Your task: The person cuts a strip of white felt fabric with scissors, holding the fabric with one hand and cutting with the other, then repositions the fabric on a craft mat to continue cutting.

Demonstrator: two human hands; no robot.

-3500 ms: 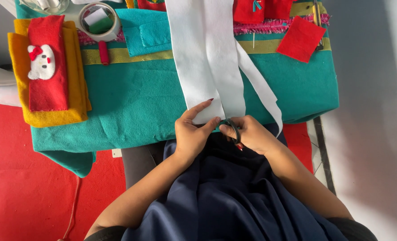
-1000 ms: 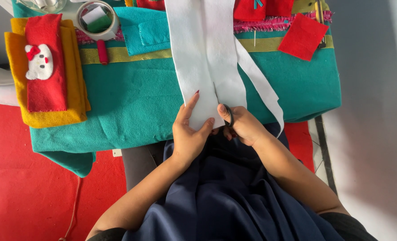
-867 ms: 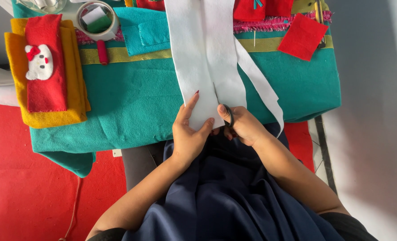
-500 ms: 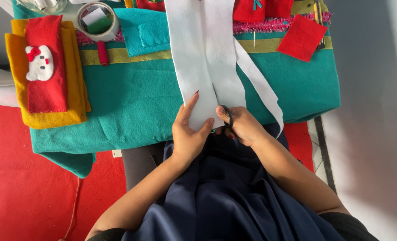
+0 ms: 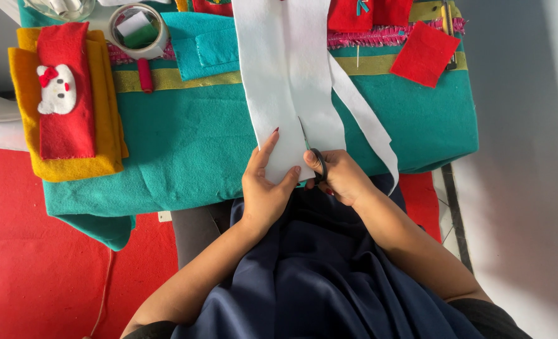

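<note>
Teal felt (image 5: 184, 150) covers the desk where my left hand (image 5: 267, 188) should press the white felt strip (image 5: 285, 81) flat while my right hand (image 5: 341, 177), grip clamped on the scissors (image 5: 315, 164), cuts straight.

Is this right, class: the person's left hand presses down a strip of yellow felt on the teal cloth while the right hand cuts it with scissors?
Not quite. In the head view the strip is white felt, not yellow. The rest stands: the left hand presses it down on the teal cloth while the right hand works the scissors.
</note>
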